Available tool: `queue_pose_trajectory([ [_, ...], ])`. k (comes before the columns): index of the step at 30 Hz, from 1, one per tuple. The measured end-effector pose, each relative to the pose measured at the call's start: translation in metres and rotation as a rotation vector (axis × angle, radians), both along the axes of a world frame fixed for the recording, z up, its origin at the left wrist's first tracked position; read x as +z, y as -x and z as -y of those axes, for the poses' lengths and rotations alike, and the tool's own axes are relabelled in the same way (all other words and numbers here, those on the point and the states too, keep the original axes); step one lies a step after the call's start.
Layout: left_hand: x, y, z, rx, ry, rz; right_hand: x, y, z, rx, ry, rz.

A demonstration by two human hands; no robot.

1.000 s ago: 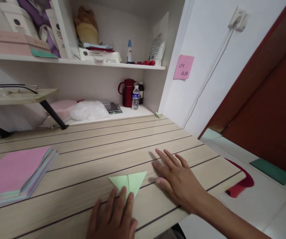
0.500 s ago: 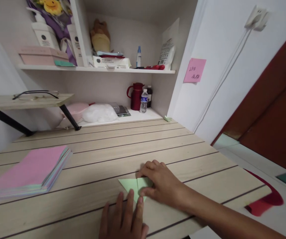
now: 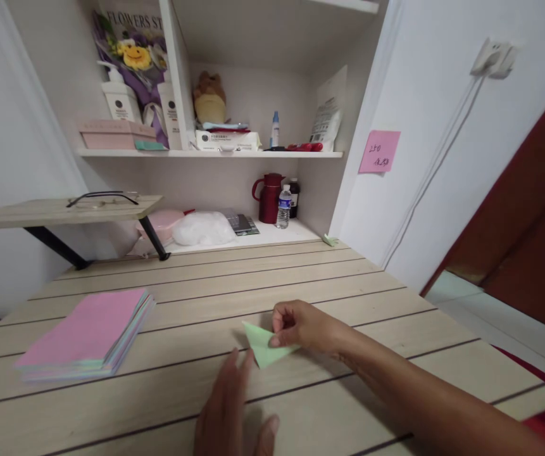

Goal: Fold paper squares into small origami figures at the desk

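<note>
A light green sheet of folded paper (image 3: 263, 351), triangular in outline, is over the wooden table (image 3: 196, 345) in front of me. My right hand (image 3: 295, 326) pinches it along its upper right edge between thumb and curled fingers. My left hand (image 3: 229, 405) is just to the lower left of the paper, its fingers stretched out and the thumb held apart. The left fingertips come close to the paper's left edge; whether they touch it I cannot tell. Part of the paper's right side is hidden behind my right hand.
At the left lies a stack of coloured paper (image 3: 85, 329), pink on top. Behind it stands a small raised shelf (image 3: 63, 212) carrying glasses (image 3: 104, 197). A dark red jug (image 3: 269, 197) and a water bottle (image 3: 283, 208) stand at the back. A small green paper piece (image 3: 330, 240) lies at the rear edge.
My right hand has tilted and turned the green paper. The left hand has come off its lower part, thumb now spread. The camera view has shifted, so the scene sits further right and lower.
</note>
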State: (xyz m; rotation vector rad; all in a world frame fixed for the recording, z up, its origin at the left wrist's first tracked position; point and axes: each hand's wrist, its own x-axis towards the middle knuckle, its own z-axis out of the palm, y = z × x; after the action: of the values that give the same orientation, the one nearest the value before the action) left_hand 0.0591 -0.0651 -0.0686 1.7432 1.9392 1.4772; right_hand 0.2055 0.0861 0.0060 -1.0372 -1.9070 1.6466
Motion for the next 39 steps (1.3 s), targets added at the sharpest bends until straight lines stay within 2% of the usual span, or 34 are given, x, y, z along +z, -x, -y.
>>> queue_pose_trajectory([
  [1,0.011,0.008,-0.012,-0.025,0.028,0.194,0.006,0.003,-0.004,-0.023,-0.002,-0.055],
  [3,0.037,0.023,-0.042,0.016,0.143,0.503,0.02,0.009,-0.012,-0.08,-0.037,-0.147],
  [5,0.062,0.035,-0.073,0.029,0.256,0.673,0.03,0.015,-0.019,-0.158,-0.072,-0.245],
  [7,0.075,0.04,-0.099,-0.105,0.368,0.8,0.032,0.019,-0.023,-0.224,-0.085,-0.339],
  [9,0.075,0.04,-0.117,-0.183,0.407,0.892,0.027,0.02,-0.027,-0.259,-0.104,-0.399],
  [11,0.065,0.036,-0.128,-0.186,0.33,0.951,0.018,0.019,-0.03,-0.279,-0.132,-0.428],
  [15,0.044,0.027,-0.135,-0.215,0.235,1.001,0.001,0.018,-0.033,-0.306,-0.156,-0.432],
  [18,0.038,0.025,-0.136,-0.218,0.209,1.049,-0.003,0.022,-0.03,-0.313,-0.133,-0.444],
  [21,0.041,0.024,-0.132,-0.242,0.218,1.133,-0.002,0.028,-0.026,-0.354,-0.061,-0.487],
  [26,0.054,0.019,-0.116,-0.267,0.129,1.246,-0.001,0.037,-0.019,-0.398,0.006,-0.529],
  [30,0.059,0.022,-0.111,-0.289,0.082,1.326,0.0,0.04,-0.014,-0.345,-0.012,-0.56],
  [35,0.058,0.032,-0.113,-0.468,0.127,1.44,0.008,0.033,-0.01,-0.316,-0.037,-0.608],
  [39,0.056,0.032,-0.113,-0.572,0.166,1.439,0.015,0.024,-0.005,-0.205,-0.046,-0.633],
])
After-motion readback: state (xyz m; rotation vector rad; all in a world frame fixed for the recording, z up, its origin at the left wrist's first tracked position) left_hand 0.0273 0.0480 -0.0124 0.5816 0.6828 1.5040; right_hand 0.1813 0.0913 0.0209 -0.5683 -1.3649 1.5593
